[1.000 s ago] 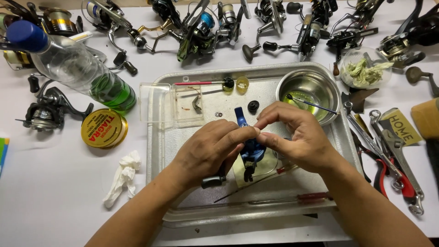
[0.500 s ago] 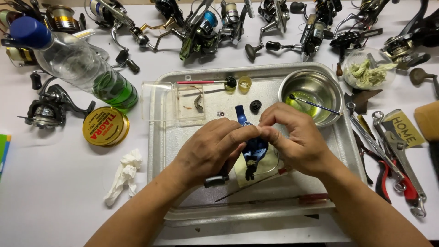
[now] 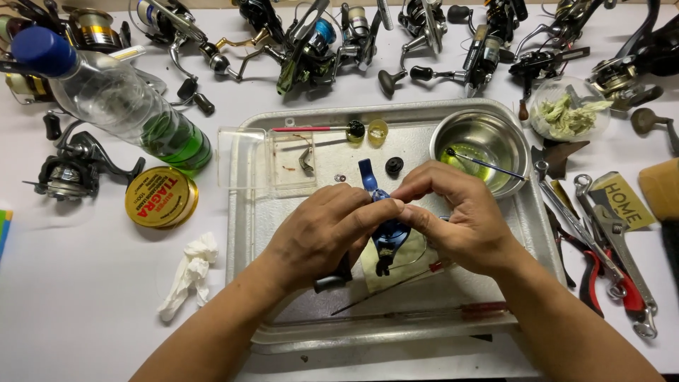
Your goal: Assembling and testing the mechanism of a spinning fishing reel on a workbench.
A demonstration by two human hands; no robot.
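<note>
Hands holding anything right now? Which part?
Yes: both the left hand and the right hand hold a blue fishing reel body over the metal tray, fingertips pinching its upper middle.

My left hand [image 3: 322,237] and right hand [image 3: 456,219] cover most of the blue reel body [image 3: 385,237], so I can't tell what my fingertips pinch where they meet at its top. A black part [image 3: 332,281] pokes out at 6 o'clock under my left palm, mostly hidden. At 12 o'clock the row of fishing reels [image 3: 318,35] is cut off by the top edge. At 3 o'clock a tan block [image 3: 659,187] runs off the frame. At 9 o'clock a coloured scrap [image 3: 3,230] barely shows. The tiny bits on the metal tray [image 3: 244,233] near the clear plastic box [image 3: 265,159] are too small to identify.
</note>
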